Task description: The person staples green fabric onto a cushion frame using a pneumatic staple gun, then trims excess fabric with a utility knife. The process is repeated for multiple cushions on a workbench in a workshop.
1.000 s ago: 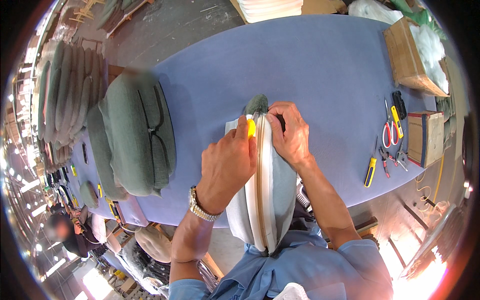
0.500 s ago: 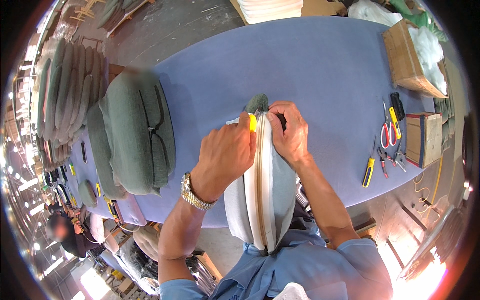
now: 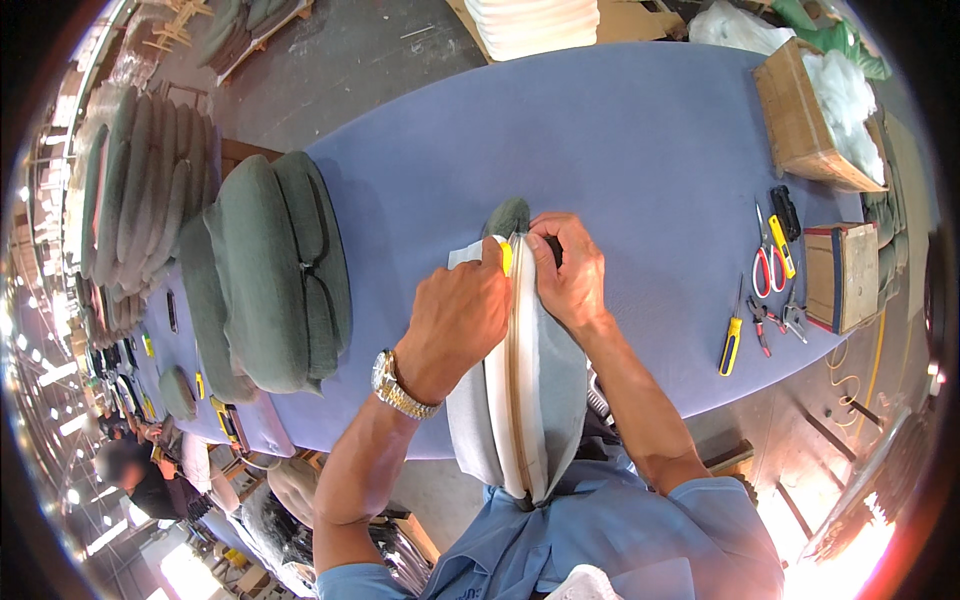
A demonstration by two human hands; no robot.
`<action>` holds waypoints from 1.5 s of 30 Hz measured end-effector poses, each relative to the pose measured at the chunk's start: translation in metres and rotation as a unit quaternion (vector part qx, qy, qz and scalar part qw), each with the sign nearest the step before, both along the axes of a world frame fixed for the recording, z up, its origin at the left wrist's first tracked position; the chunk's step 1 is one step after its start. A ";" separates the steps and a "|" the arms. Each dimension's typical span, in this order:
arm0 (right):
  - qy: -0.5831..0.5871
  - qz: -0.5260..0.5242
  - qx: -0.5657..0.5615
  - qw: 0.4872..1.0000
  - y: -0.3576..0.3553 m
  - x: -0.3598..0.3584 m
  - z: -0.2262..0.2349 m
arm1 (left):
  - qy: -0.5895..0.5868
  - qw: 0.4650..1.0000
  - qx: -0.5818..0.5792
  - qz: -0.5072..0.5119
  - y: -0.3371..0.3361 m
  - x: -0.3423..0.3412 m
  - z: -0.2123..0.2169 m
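Note:
A cushion (image 3: pixel 560 385) in a pale grey cover stands on edge between my forearms, its near end against my blue shirt. A brown zipper (image 3: pixel 516 400) between white strips runs along its upward edge. Dark green fabric (image 3: pixel 508 216) shows at the far end. My left hand (image 3: pixel 455 315) is closed round a yellow piece (image 3: pixel 506 258), perhaps a tool handle, most of it hidden by the fingers; it rests by the zipper's far end. My right hand (image 3: pixel 570 270) pinches the cover's edge just right of that end, thumb toward the zipper.
Green cushions (image 3: pixel 265 275) lie at the table's left, beyond them a taller stack (image 3: pixel 140 190). Scissors (image 3: pixel 768 270), a yellow cutter (image 3: pixel 781 248), a screwdriver (image 3: pixel 731 345) and pliers (image 3: pixel 762 328) lie right, near a carton of white stuffing (image 3: pixel 800 120). Another person (image 3: pixel 150 480) is at far left.
Both hands stay at the zipper's far end with the same grips. My left hand has shifted slightly nearer to me, and the view has tilted a little.

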State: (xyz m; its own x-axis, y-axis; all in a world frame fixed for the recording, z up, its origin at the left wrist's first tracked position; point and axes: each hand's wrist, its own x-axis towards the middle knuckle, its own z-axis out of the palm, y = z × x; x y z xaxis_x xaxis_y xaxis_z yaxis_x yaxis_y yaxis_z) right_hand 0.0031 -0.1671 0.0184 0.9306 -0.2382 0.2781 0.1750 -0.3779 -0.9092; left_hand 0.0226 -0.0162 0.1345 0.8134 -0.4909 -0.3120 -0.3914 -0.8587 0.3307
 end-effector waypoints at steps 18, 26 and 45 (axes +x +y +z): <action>0.134 -0.024 0.108 0.985 -0.005 -0.002 -0.003 | -0.050 0.975 -0.182 0.117 0.008 -0.037 -0.037; 0.146 -0.041 0.122 0.981 -0.006 0.002 -0.014 | -0.079 0.956 -0.229 0.168 0.010 -0.049 -0.044; 0.227 0.129 0.229 0.938 -0.047 -0.073 0.064 | -0.065 0.952 -0.279 0.108 -0.052 -0.077 -0.002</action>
